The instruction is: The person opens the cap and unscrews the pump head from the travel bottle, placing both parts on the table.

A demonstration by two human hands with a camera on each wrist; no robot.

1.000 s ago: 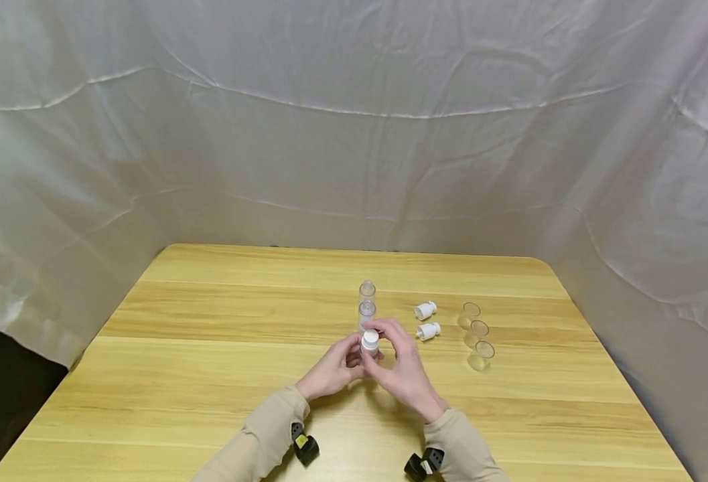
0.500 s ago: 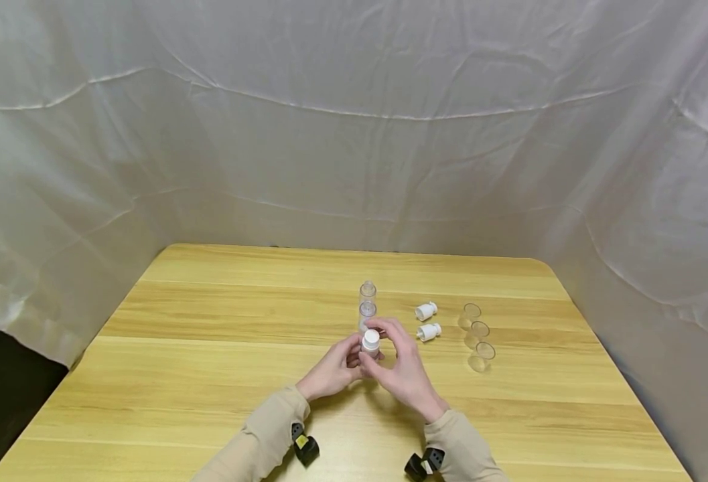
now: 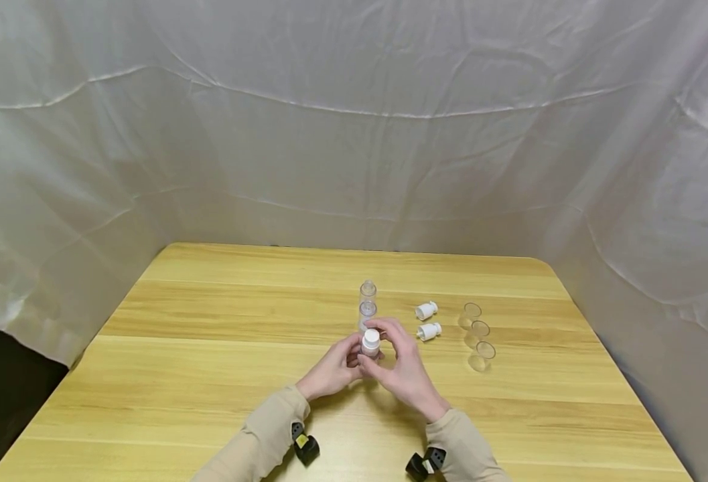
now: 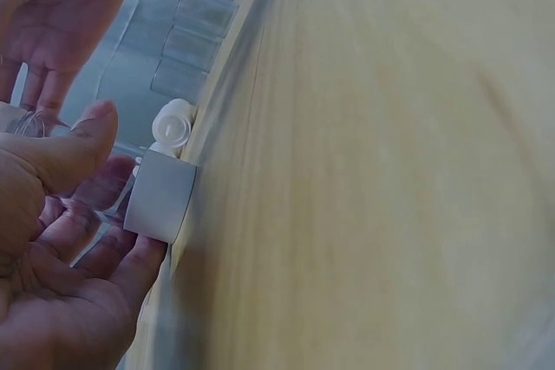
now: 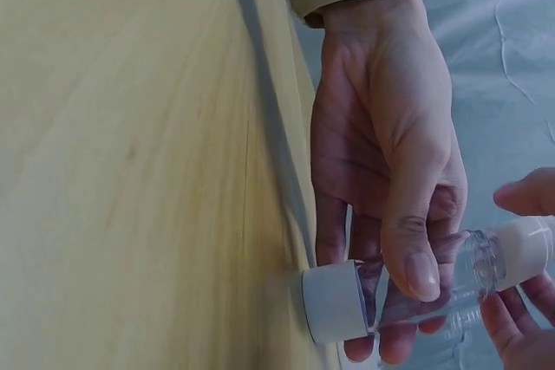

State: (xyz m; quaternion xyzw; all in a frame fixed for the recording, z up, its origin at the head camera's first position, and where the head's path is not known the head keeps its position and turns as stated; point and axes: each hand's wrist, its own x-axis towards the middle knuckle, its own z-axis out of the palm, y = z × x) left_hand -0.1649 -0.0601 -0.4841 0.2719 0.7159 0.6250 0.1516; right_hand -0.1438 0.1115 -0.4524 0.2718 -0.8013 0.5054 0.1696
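Between both hands stands a clear pump bottle (image 5: 461, 288) with a white base (image 5: 336, 303) and a white pump top (image 3: 370, 340). In the head view my left hand (image 3: 332, 368) is at its left. The right wrist view shows that hand's thumb and fingers gripping the clear body just above the base. My right hand (image 3: 406, 368) is at the top from the right. Its fingers curve round the white pump top, while the right wrist view shows its thumb (image 5: 527, 192) slightly apart from it. The hands hide most of the bottle in the head view.
Two clear bottles (image 3: 368, 312) stand just behind the hands. Two white pump tops (image 3: 429, 331) lie to the right on the wooden table (image 3: 209, 321). Farther right are three clear caps (image 3: 479, 361) in a row. Pale fabric (image 3: 354, 134) encloses the table.
My right thumb has shifted slightly, downward and to the left, around the pump top. Both hands and the bottle otherwise stay in place, and the items on the table have not moved.
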